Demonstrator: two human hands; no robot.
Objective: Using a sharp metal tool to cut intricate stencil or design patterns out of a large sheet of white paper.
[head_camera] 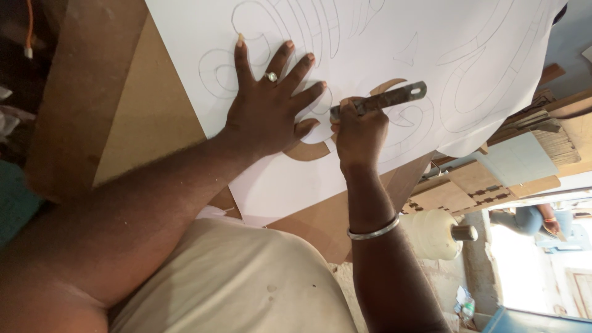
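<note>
White sheet (382, 43) of thin flat material with pencilled scroll outlines, spread over a brown board (132, 117) and filling the upper middle of the view. Lies at twelve o'clock from both hands, reaching away toward one and two o'clock. Left hand (271, 108), fingers spread wide and pressed flat on the sheet, ring on one finger, at about nine o'clock from the right hand and just beside it. Right hand (357, 132) closed around a long flat grey metal blade tool (382, 98), long axis pointing to roughly two o'clock, far end with a slot. Cutting tip hidden behind the fingers, so exact contact point cannot be told. Right hand nearer the curved cut-out (308, 151), where brown shows through at seven o'clock from the tool. Sheet surface smooth, matt, outlines faint and looping, some pieces already removed along the near edge. Silver bangle (373, 231) on the right wrist.
</note>
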